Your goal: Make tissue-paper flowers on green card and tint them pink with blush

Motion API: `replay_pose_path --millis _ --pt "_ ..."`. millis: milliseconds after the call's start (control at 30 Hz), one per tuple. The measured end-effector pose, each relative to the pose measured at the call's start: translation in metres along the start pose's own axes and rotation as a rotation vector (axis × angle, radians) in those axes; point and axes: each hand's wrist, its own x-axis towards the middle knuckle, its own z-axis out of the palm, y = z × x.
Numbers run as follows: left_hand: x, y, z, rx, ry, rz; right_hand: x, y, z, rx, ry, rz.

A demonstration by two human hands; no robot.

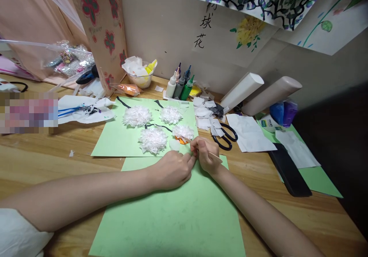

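Lower green sheet [169, 218]: one, flat on the table [57, 165], directly below both hands.
Left hand [174, 170]: one, fingers curled inward, lying over the sheet edges, fingertips just beside the right hand; whether it grips anything cannot be told.
Right hand [207, 153]: one, closed in a pinch around a pale, slim stick [216, 158].
Stick: slanting through the right hand, blunt end at its lower right, far end pointing up-left toward an orange patch [181, 140].
Orange patch: just beyond the fingertips of the right hand, at the lower edge of a small white tuft [183, 131].
Large white tufts [153, 140]: three, beyond and left of the right hand, on the upper green sheet [112, 134], with black strips.
Scissors [236, 135]: black-handled, near the right hand, beyond it and to the right.
Bottles [178, 86]: a cluster, well beyond both hands.
Bowl [140, 81]: paper-filled, left of the bottles.
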Motion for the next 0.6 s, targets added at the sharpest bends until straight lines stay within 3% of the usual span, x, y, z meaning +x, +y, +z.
replay_pose_path --millis 100,267,433,600 --pt "-0.003 0.01 -0.006 0.143 0.071 -0.055 -0.001 0.001 0.0 -0.002 -0.003 -0.004" --pt "-0.014 0.035 -0.017 0.439 0.054 -0.368 -0.001 0.002 0.001 0.036 0.001 0.016" --pt "-0.017 0.041 -0.012 0.529 -0.027 -0.379 -0.001 0.001 0.001 0.049 0.008 0.024" --pt "-0.016 0.039 -0.015 0.51 0.009 -0.381 -0.001 0.001 0.0 0.038 0.001 0.017"
